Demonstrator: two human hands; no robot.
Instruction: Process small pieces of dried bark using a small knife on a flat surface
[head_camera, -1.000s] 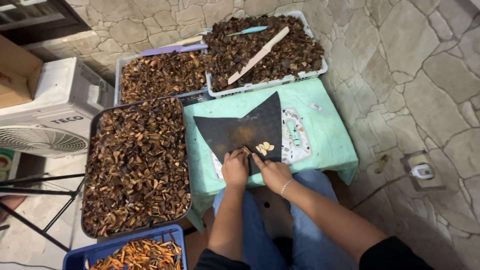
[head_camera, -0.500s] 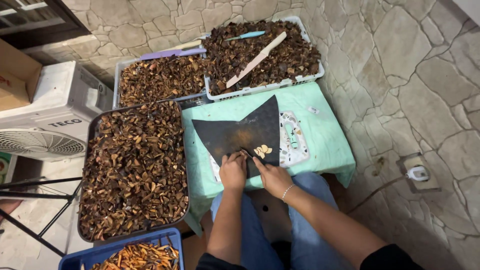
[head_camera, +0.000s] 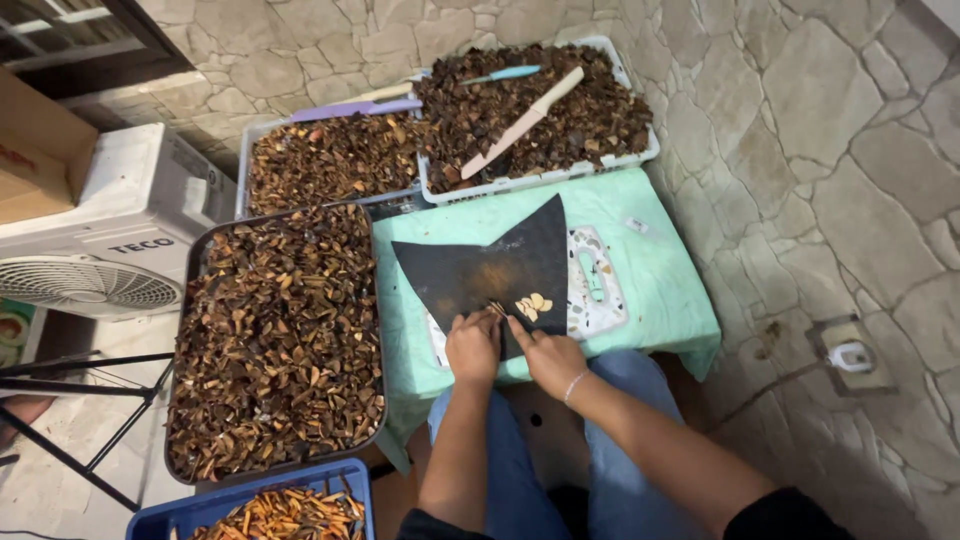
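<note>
Little has moved since the earlier frames: both hands stay at the near edge of the black mat (head_camera: 500, 265), view only shifted slightly. Mat is dark, roughly triangular, lies on a green tabletop (head_camera: 650, 290) over a white patterned cutting board (head_camera: 592, 280). Small heap of pale yellowish pieces (head_camera: 533, 304) sits on the mat just beside the right hand's fingertips.

Around: large dark tray (head_camera: 190, 260) of brown chopped husk bits at left, touching the tabletop edge. Behind it a grey crate (head_camera: 243, 165) with the same brown bits, purple-handled knife (head_camera: 355, 107) on its rim. White crate (head_camera: 640, 150) behind the tabletop, also full, with a cream knife (head_camera: 520, 122) and a teal knife (head_camera: 503, 74) lying on the pile. Blue bin (head_camera: 350, 480) of orange strips at bottom left. White air-conditioner unit (head_camera: 120, 240) far left, stone floor (head_camera: 820, 120) right. Nothing blocks the hands.

Left hand (head_camera: 473, 347) curled, fingers pinched down on something small at the mat edge; what it holds cannot be made out. Right hand (head_camera: 548, 352) half-closed, fingers bent toward the same spot, touching the mat; whether it grips anything cannot be told. Bracelet on the right wrist.
</note>
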